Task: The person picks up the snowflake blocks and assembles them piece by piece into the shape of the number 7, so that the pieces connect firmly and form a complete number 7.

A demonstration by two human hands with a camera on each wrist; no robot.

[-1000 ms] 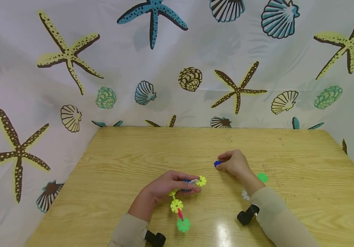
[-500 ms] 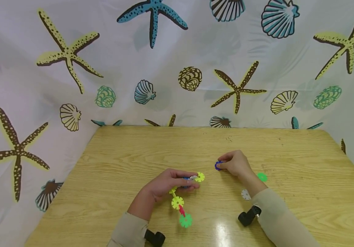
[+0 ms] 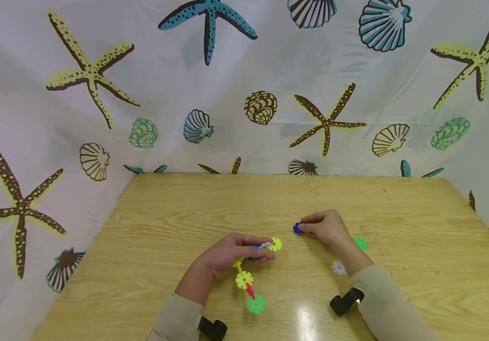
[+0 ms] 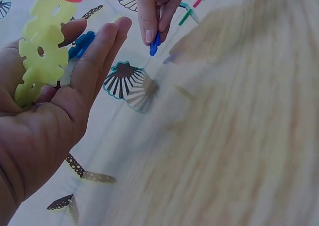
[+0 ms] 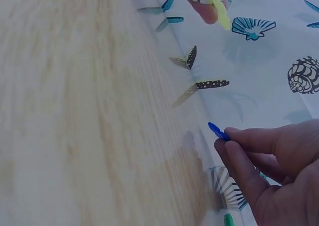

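My left hand (image 3: 232,253) grips a chain of interlocking notched plastic discs. A yellow disc (image 3: 276,244) sticks out past its fingertips, beside a white one, and a blue disc (image 4: 81,45) shows between the fingers. Below the palm hangs the rest of the chain: a yellow disc (image 3: 244,280), a red disc (image 3: 249,290) seen edge-on and a green disc (image 3: 255,304) at the end. To the right and farther back, my right hand (image 3: 329,228) pinches a single dark blue disc (image 3: 297,228) between thumb and fingers. In the right wrist view this blue disc (image 5: 218,131) appears nearly edge-on, apart from the chain.
On the wooden table (image 3: 176,203), a loose green disc (image 3: 361,243) and a white disc (image 3: 339,267) lie close to the right forearm. A curtain (image 3: 227,85) printed with shells and starfish stands behind the table and along its sides.
The left hand has risen slightly, and the green end of the chain has swung up a little. The blue disc has turned in the right hand's fingers. Both holds are kept.
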